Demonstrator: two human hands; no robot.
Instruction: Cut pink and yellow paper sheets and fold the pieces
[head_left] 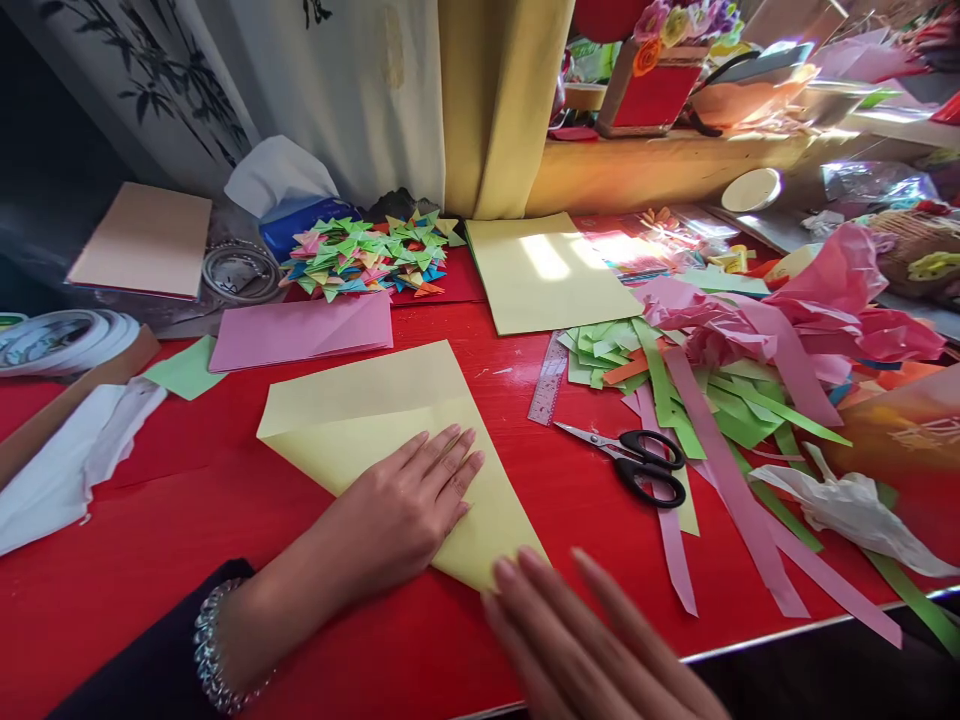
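Paper (375, 402) could crease askew if the left hand (409, 510), flat and gripping nothing, slips; the right hand (581, 645) is open, apparently empty, its contact unclear.

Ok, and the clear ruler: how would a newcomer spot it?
On the red table, find the black-handled metal scissors right of the folded pale yellow paper. Just beyond their tips lies a clear plastic ruler with fine markings. Unlike the opaque green paper scraps beside it, it is see-through.
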